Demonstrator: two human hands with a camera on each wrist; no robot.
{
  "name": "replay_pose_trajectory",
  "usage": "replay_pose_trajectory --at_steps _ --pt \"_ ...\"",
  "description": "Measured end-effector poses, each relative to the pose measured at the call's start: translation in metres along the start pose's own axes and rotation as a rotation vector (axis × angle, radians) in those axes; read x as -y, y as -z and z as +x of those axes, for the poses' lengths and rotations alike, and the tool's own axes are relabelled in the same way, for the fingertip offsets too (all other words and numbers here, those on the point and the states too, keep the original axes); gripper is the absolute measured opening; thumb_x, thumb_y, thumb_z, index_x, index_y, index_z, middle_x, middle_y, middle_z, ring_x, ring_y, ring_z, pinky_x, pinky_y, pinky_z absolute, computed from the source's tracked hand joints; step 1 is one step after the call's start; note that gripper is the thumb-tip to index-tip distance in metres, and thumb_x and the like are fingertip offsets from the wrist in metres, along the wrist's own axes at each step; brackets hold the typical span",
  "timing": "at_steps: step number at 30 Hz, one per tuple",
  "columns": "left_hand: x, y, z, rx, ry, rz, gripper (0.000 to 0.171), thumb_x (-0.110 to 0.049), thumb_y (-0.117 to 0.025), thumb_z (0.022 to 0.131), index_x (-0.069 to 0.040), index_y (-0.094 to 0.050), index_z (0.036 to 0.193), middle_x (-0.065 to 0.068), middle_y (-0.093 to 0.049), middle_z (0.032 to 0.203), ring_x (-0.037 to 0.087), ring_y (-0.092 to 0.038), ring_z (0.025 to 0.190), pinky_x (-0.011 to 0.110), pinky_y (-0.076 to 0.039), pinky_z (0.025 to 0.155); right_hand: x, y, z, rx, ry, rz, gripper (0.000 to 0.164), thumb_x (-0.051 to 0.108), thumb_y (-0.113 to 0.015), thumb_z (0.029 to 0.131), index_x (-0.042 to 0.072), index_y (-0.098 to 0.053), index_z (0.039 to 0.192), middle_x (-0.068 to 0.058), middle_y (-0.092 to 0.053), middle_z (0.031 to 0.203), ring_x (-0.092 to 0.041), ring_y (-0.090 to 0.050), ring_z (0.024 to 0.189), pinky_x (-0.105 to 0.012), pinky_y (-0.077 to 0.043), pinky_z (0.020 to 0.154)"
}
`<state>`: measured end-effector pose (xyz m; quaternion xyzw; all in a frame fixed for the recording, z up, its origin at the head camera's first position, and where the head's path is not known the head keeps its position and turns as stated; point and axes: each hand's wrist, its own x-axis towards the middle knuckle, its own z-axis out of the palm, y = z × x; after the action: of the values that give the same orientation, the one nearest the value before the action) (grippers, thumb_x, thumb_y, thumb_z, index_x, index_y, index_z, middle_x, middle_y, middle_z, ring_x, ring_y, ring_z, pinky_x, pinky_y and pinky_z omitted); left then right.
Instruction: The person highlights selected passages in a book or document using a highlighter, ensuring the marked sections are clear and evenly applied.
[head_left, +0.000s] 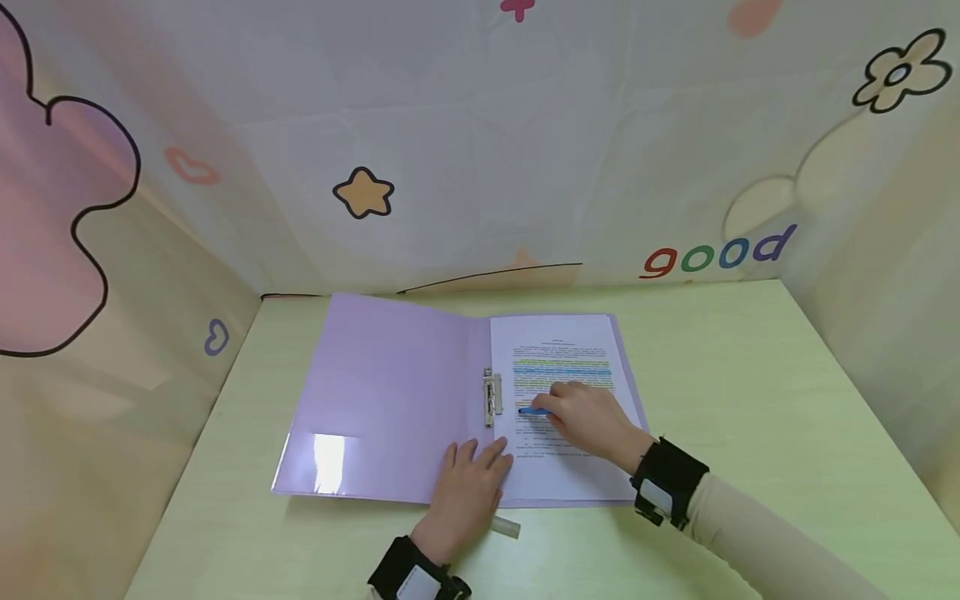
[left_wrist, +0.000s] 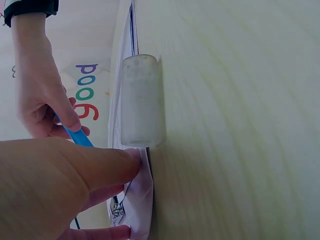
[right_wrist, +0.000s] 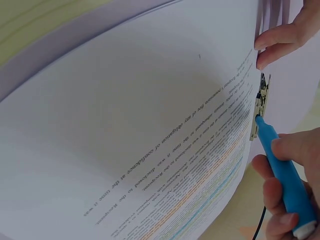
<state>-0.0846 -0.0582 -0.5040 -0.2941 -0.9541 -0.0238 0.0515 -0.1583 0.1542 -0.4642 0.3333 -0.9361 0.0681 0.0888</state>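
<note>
Blue cylindrical marker (head_left: 534, 411): pinched in right hand (head_left: 588, 415), axis left-right, tip leftward; printed white paper (head_left: 558, 477) beneath; left hand (head_left: 467, 493) spread, near-left corner.

We could pass freely over the left cover of the folder (head_left: 390, 392), and across the tabletop (head_left: 750, 375) to the folder's right, beyond the right forearm (head_left: 765, 529). Over the folder's right half, the right hand (head_left: 588, 417) and blue marker (head_left: 536, 411) block us. At its spine we meet the metal clip (head_left: 491, 396), with the left hand (head_left: 465, 504) at the near end. A whitish cylinder (head_left: 506, 527) lies just off the folder's near edge; the backdrop (head_left: 480, 167) bounds its far side.
</note>
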Motion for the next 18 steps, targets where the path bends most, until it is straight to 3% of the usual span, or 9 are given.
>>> replay_pose_trajectory --at_steps 10,18 --pt "-0.002 0.0007 -0.0002 -0.01 0.007 0.02 0.039 -0.027 -0.062 0.083 -0.019 -0.056 0.12 0.001 -0.049 0.132 0.033 -0.045 0.112 0.053 -0.037 0.093 0.0032 -0.0017 0.0024 0.018 -0.007 -0.028 0.021 0.019 -0.068 0.078 0.019 -0.066 0.099 -0.003 -0.062 0.082 -0.015 -0.052 0.065 -0.017 -0.034 0.043" --pt "-0.0024 0.0037 -0.0001 0.003 0.017 0.007 0.038 -0.027 -0.061 0.084 -0.019 -0.055 0.12 0.001 -0.049 0.132 0.034 -0.044 0.113 0.053 -0.037 0.093 0.005 -0.0027 0.0047 0.025 -0.012 -0.02 0.021 0.02 -0.068 0.078 0.02 -0.066 0.099 -0.003 -0.063 0.083 -0.016 -0.054 0.066 -0.018 -0.038 0.044"
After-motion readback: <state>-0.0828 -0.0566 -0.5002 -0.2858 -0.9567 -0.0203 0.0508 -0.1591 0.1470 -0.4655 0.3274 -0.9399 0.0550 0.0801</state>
